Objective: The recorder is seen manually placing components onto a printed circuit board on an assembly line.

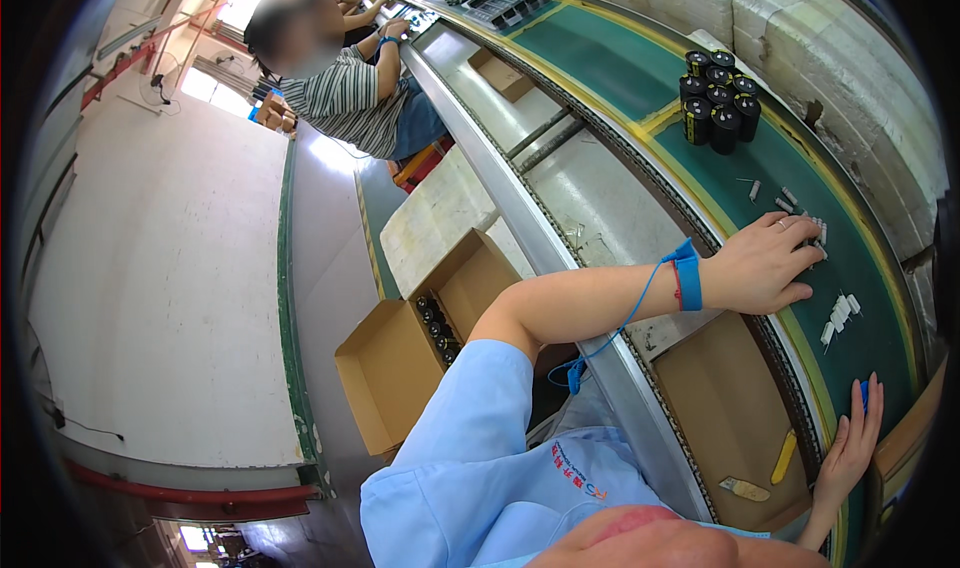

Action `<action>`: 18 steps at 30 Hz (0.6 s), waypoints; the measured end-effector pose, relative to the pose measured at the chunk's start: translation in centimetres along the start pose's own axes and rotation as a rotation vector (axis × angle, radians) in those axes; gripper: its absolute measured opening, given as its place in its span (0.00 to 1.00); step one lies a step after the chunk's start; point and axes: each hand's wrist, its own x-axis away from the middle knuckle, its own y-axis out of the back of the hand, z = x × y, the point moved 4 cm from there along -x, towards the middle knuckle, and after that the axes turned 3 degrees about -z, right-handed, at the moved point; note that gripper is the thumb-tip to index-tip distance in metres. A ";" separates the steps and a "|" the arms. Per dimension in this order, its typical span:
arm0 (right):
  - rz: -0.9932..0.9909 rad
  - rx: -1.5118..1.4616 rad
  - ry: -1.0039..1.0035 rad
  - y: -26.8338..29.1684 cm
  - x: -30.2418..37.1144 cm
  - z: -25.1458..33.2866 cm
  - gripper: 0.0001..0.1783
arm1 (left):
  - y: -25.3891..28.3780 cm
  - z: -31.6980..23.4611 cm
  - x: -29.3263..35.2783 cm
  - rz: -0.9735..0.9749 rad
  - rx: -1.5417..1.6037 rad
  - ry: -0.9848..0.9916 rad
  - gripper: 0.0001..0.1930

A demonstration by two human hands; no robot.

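My left hand [762,265], with a blue strap around its wrist, reaches over the green belt [600,60]. Its fingers are apart and bent over a small cluster of white parts [822,230] with wire leads; the fingertips partly cover them. More white leaded parts [840,314] lie beside the thumb, and a few loose ones [786,198] lie beyond the fingers. Nearer me on the right, my right hand [850,443] rests with fingers stretched out along the belt's edge. Something small and blue [865,396] shows at its fingers; what it is I cannot make out.
Black cylindrical capacitors [720,98] stand grouped farther up the belt. On my left, an open cardboard box [385,373] holds more black cylinders. A yellow-handled tool [784,457] and a small tube [745,489] lie below the belt. Another person [345,93] sits farther along the line.
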 end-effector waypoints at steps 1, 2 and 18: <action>-0.001 0.009 0.003 0.0 0.0 -0.1 0.22 | 0.0 0.0 0.0 0.004 0.004 0.001 0.24; -0.001 0.010 0.003 0.0 0.0 -0.1 0.22 | 0.0 0.0 0.0 0.008 0.008 0.001 0.24; -0.005 0.007 0.011 0.0 -0.1 0.1 0.21 | 0.1 -0.1 -0.1 -0.014 0.007 0.015 0.24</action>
